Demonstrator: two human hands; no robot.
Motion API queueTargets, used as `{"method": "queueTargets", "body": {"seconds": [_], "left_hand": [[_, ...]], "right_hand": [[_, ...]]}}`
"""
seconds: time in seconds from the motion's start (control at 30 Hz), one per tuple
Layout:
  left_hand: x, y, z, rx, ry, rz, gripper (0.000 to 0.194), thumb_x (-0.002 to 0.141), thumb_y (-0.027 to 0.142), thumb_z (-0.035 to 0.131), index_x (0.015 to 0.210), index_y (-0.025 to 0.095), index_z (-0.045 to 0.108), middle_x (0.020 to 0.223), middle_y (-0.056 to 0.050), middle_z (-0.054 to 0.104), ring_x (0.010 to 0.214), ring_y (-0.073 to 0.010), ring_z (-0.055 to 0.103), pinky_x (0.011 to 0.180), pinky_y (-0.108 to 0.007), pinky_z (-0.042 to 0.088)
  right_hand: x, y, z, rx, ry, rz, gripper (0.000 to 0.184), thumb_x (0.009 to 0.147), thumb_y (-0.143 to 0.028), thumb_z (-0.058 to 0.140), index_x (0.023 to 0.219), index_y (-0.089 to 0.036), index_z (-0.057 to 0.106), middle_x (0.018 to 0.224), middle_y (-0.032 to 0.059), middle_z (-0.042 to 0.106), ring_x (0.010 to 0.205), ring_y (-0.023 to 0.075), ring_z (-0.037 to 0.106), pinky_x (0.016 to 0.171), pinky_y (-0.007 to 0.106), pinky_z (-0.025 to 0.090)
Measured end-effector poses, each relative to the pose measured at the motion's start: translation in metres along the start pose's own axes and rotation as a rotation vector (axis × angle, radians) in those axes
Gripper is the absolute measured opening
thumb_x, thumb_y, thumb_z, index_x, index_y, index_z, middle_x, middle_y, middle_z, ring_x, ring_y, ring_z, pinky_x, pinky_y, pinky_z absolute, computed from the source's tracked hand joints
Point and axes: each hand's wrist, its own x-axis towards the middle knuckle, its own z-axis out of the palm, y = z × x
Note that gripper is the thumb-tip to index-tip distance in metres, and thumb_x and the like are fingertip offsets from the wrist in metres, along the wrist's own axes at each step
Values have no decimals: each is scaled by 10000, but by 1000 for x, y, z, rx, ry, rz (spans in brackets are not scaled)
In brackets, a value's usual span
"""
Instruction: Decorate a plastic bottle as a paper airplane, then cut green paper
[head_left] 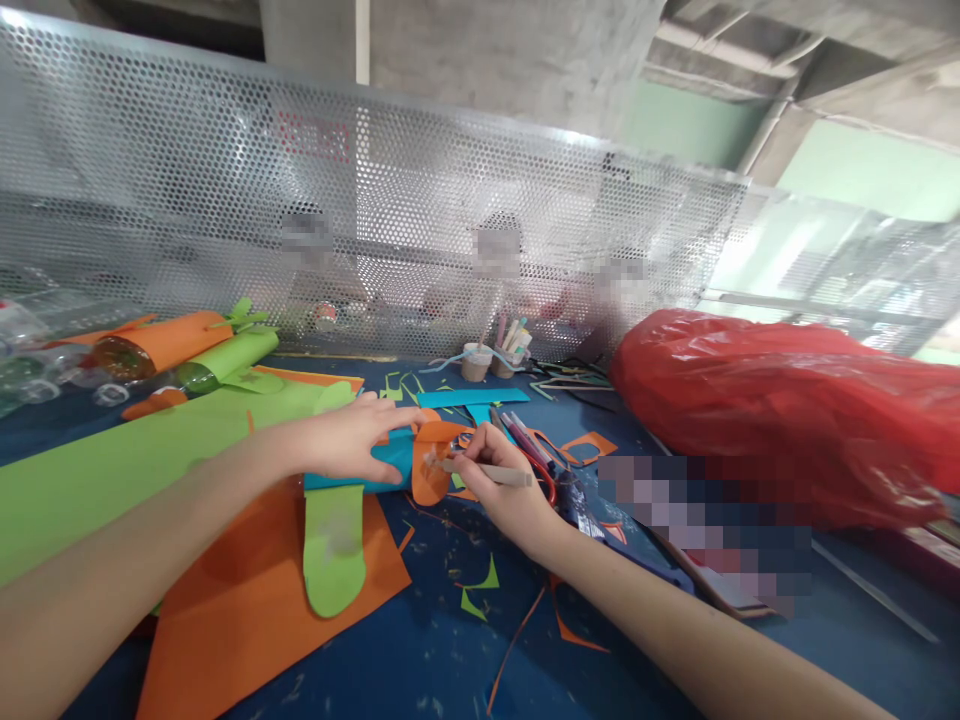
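Note:
My left hand point(356, 438) lies over a bottle wrapped in blue paper point(394, 458), thumb and fingers on either side of it. A light green rounded flap point(334, 560) sticks out from it toward me, with a pale patch on it. Near its right end stands an orange rounded paper piece point(429, 488). My right hand point(506, 500) grips a grey pen-like stick point(514, 477), its tip at a whitish smear on the orange piece. Whether the tip touches is hard to tell. Under the bottle lies an orange sheet point(277, 620).
Green sheet point(112, 480) and paper-wrapped bottles point(187, 345) lie left. Paper scraps point(480, 590) dot the blue table. Pens point(517, 430) lie beyond my right hand. Cups point(476, 360) stand near the perforated metal panel point(420, 220). A red plastic bag point(772, 410) fills the right.

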Motion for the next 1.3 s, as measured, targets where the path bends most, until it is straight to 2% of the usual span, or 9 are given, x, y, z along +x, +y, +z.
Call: {"method": "queueTargets", "body": {"seconds": [0.23, 0.67, 0.97, 1.1, 1.3], "left_hand": [[0, 0, 1, 1, -6, -10, 762, 806, 469, 650, 1505, 343, 375, 1495, -77, 510, 1359, -349, 444, 1099, -440, 354], [0, 1, 0, 2, -3, -10, 756, 805, 450, 657, 1500, 333, 386, 1481, -80, 521, 1350, -357, 452, 1105, -458, 343], [1, 1, 1, -10, 1, -6, 766, 802, 438, 658, 1507, 333, 377, 1466, -73, 535, 1317, -333, 481, 1085, -430, 365], [1, 2, 0, 0, 3, 9, 746, 804, 445, 647, 1496, 328, 394, 1459, -76, 542, 1311, -339, 486, 1076, -433, 370], [2, 0, 1, 8, 7, 10, 739, 803, 457, 643, 1489, 331, 400, 1450, -77, 552, 1309, -348, 490, 1082, -449, 361]], "right_hand": [[1, 2, 0, -6, 16, 4, 268, 824, -318, 625, 710, -250, 392, 669, -46, 466, 612, 152, 514, 576, 282, 353], [0, 1, 0, -20, -1, 15, 241, 817, -312, 615, 719, -252, 403, 671, -44, 464, 638, 165, 543, 582, 285, 360], [0, 0, -1, -53, -13, 8, 236, 815, -324, 603, 716, -249, 403, 679, -45, 445, 621, 149, 485, 574, 277, 338], [0, 0, -2, -71, -18, -11, 229, 811, -312, 603, 712, -247, 407, 677, -51, 440, 599, 135, 418, 570, 277, 325], [1, 1, -2, -65, -23, -13, 204, 807, -295, 589, 718, -247, 413, 670, -57, 424, 593, 132, 391, 563, 277, 317]]}}
